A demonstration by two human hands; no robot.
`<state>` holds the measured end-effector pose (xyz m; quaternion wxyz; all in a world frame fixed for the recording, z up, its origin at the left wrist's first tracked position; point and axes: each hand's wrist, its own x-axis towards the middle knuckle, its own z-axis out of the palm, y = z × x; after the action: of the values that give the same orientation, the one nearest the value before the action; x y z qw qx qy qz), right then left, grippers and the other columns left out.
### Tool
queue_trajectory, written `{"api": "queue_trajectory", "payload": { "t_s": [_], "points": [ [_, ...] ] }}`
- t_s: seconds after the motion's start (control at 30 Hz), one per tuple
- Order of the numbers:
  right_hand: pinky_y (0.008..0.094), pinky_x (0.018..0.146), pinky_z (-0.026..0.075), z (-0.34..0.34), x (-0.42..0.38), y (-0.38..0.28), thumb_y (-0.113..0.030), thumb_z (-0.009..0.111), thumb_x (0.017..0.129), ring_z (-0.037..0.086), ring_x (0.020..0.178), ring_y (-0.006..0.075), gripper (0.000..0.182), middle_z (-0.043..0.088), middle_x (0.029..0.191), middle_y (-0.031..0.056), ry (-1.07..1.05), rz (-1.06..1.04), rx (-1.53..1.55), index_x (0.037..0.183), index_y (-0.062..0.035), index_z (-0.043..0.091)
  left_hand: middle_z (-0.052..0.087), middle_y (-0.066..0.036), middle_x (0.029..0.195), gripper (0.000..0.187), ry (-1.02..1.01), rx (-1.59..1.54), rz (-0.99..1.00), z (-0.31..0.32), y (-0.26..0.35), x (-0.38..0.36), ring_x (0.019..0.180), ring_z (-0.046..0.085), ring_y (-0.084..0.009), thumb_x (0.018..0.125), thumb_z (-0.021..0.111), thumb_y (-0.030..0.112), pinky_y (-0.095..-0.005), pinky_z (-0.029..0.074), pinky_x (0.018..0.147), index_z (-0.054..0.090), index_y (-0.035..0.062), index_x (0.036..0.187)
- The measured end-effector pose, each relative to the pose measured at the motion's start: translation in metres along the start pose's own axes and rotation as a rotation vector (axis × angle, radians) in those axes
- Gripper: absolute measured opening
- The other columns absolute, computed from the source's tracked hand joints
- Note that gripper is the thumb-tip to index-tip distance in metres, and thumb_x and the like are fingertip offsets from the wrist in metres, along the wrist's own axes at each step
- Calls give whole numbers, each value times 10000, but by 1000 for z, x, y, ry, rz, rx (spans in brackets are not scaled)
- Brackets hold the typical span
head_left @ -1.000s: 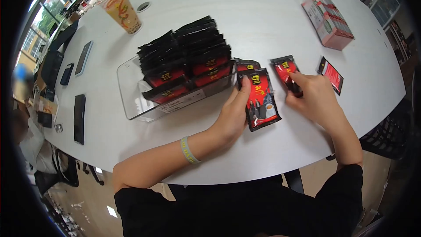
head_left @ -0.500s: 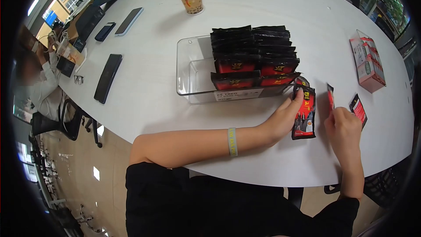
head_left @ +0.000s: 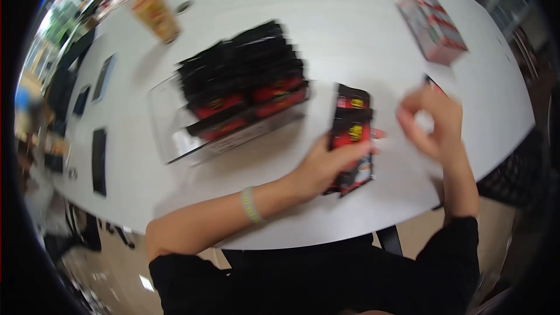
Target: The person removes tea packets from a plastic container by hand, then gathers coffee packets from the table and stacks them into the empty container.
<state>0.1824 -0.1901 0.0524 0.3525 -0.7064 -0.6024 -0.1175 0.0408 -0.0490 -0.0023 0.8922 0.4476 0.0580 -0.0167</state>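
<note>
My left hand (head_left: 324, 166) is wrapped around black-and-red sachets (head_left: 354, 131), at least two overlapping, held upright above the table. My right hand (head_left: 434, 119) is blurred by motion to the right of them. Its thumb and forefinger curve around a gap, and I see nothing between them. Just behind it, a corner of another black-and-red sachet (head_left: 432, 83) shows, mostly hidden by the hand. To the left stands a clear plastic tray (head_left: 166, 140) holding two rows of upright black-and-red sachets (head_left: 239, 76).
A clear box with pink-and-red packs (head_left: 434, 29) is at the back right. A drink cup (head_left: 154, 14) stands at the back left. Several phones, including a black phone (head_left: 99, 161), lie along the left edge of the white table (head_left: 326, 17). A person sits at far left.
The view has swung, so the tray and cup appear turned and the box lies higher up. My right hand no longer shows the sachet it pinched. My left hand has lifted its sachets.
</note>
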Motion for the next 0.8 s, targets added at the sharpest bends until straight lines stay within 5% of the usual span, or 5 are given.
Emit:
{"api": "queue_trajectory", "payload": {
  "t_s": [0.33,0.4,0.47,0.6,0.8],
  "points": [
    [400,678,455,-32,-4,51,-74,612,608,564,721,346,422,598,760,199,-620,636,-614,1012,42,574,498,-115,1083,565,-19,-214,15,-5,6,0,967,547,-192,907,339,516,-383,490,842,380,40,1208],
    [412,656,449,-21,-12,64,-51,598,607,553,686,351,403,590,724,193,-553,520,-657,999,41,582,496,-122,1092,586,-40,-199,9,-5,8,-1,997,533,-194,900,335,534,-404,497,845,367,44,1220],
    [404,595,468,-13,-8,64,6,555,621,559,590,332,97,561,619,181,-566,398,-777,716,27,552,496,-124,1104,603,-23,-171,17,-6,8,0,1008,526,-191,893,341,547,-393,500,838,354,49,1232],
    [365,586,477,-8,-2,48,19,554,622,568,581,310,130,565,604,181,-505,308,-736,747,38,582,486,-132,1153,659,51,-125,11,-2,12,1,1044,499,-178,870,358,586,-367,504,826,319,58,1263],
    [308,704,520,-24,-5,18,-36,535,774,632,816,266,361,605,1092,120,41,257,604,1127,-107,559,444,-163,1253,784,86,2,-24,0,9,3,1079,499,-223,798,363,686,-401,500,829,284,114,1330]
  ]
}}
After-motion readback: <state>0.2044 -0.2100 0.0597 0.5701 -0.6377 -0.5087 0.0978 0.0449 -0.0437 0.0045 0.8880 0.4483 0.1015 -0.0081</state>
